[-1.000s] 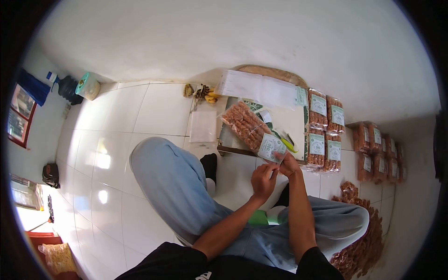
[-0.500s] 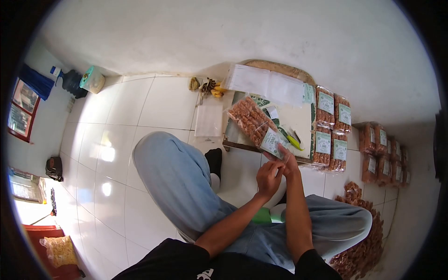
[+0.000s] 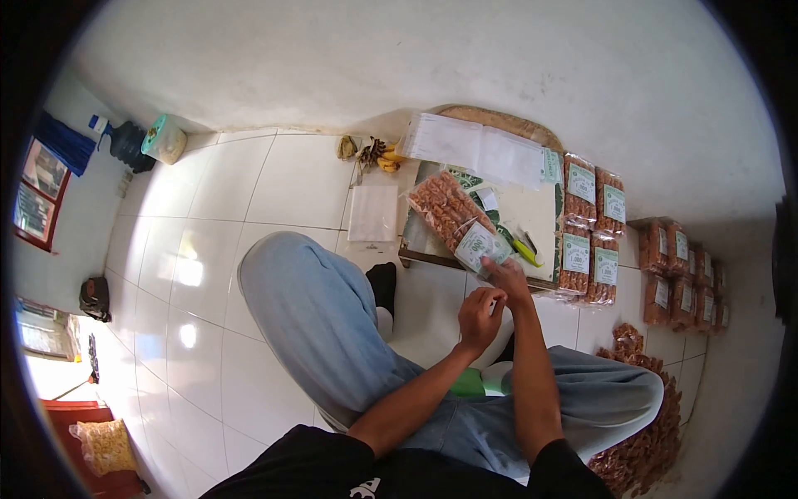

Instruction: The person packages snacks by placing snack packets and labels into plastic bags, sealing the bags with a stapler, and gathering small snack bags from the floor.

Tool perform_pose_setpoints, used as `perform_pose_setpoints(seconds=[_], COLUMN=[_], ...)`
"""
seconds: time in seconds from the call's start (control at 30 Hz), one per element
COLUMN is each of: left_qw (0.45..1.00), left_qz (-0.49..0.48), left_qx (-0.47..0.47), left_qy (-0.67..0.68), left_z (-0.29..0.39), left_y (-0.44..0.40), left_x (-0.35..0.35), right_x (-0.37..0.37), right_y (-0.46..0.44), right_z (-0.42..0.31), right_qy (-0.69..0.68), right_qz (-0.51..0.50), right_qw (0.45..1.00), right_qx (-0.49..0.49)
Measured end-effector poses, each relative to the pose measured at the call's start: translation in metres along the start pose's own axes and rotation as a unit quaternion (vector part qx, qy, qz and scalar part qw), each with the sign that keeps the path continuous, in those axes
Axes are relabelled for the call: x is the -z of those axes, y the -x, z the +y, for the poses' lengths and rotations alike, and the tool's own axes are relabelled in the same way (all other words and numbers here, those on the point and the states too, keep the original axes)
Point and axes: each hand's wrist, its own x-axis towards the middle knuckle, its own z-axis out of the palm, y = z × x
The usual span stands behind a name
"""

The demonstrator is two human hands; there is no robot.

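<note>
From the head view, with the right hand (image 3: 509, 279) as the middle of the clock, I see a clear packet (image 3: 445, 208) of brown, knobbly pieces slanting away between ten and eleven o'clock, its far end out over the table (image 3: 536, 204). To my eye the weak point is the hold: it takes only the end with the label (image 3: 480, 241), so if the grip slackens the packet could slip or its far end drop, and I can't tell whether that end rests on anything. A hard squeeze might crease the label or break what's inside. If the near end isn't closed, which I can't make out, tipping it downward could spill some. The yellow-green tool (image 3: 525, 253) at one o'clock lies near enough that a sideways sweep might knock it. As for the fingers, those of the right hand pinch the packet's near corner, the thumb over the label's edge and the others mostly hidden. The left hand (image 3: 480, 319) is just beside, at seven o'clock, its fingers curled, thumb and forefinger drawn close together; whether they have a bit of film between them I can't tell. Labelled packs (image 3: 574, 254) sit at two o'clock by the table's edge, farther packs (image 3: 658, 301) at three, and a loose brown pile (image 3: 640, 416) between four and five.
</note>
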Motion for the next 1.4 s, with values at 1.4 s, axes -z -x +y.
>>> perform_pose_setpoints(seconds=[1.4], left_qw=[0.967], left_qz=[-0.068], left_qx=[-0.052], left_qy=[-0.239], left_z=[-0.085], left_y=[-0.131], left_x=[0.03], right_x=[-0.015], right_y=[-0.008], right_z=[0.004], right_qy=[-0.342], right_qz=[-0.02], right_qw=[0.939], right_qx=[0.008])
